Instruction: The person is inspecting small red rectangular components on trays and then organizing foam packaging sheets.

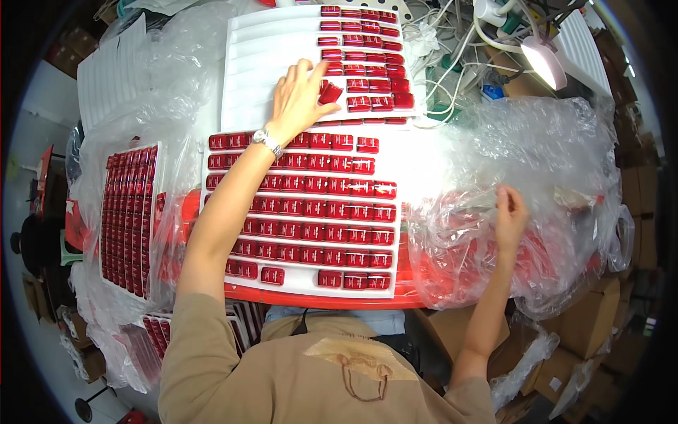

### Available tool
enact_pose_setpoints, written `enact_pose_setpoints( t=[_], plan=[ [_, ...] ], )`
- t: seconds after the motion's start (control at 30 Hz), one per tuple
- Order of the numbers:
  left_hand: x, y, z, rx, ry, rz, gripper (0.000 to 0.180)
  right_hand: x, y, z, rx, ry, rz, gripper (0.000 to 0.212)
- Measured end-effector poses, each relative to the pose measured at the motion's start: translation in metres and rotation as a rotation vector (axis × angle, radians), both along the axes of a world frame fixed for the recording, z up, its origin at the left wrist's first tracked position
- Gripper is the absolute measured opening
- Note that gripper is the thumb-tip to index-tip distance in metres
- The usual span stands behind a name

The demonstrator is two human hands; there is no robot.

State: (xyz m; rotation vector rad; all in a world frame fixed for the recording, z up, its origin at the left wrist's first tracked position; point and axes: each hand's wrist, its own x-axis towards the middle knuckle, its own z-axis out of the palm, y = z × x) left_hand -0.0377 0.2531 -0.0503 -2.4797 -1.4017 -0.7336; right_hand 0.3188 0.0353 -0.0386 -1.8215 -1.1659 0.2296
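Note:
My left hand reaches over the far white tray, thumb and fingers around a small glossy red block-shaped piece. The piece sits tilted against the straight rows of like pieces at that tray's right side. Under my left forearm lies a nearer white tray carrying rows of the same red pieces, with gaps in its front row and far right corner. My right hand is held above clear plastic wrap at the right, fingertips pinched together; anything between them is too small to make out.
Crumpled clear plastic covers the right side over a red surface. Another filled tray stands at the left among plastic sheets. A lit lamp and tangled white cables are at the back right. Cardboard boxes stand low right.

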Motion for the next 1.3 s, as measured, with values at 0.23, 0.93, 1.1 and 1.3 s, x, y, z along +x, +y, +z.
enact_pose_setpoints(
  t=[0.23, 0.93, 1.1, 1.3],
  plan=[
    [-0.019, -0.006, 0.001, -0.159, -0.072, -0.175, 0.028, 0.046, -0.009, -0.020, -0.118, -0.261, -0.115, 0.019],
    [0.068, -0.104, 0.018, -0.252, -0.424, -0.505, 0.019, 0.022, 0.024, -0.031, -0.398, -0.611, 0.210, 0.020],
    [0.166, -0.185, -0.008, -0.306, -0.258, -1.164, 0.046, 0.036, -0.018, -0.010, 0.103, -0.297, 0.034, 0.017],
    [0.207, -0.114, -0.035, -0.320, 0.113, -0.429, 0.055, 0.009, -0.119, 0.001, -0.260, -0.257, -0.063, 0.020]
  ],
)
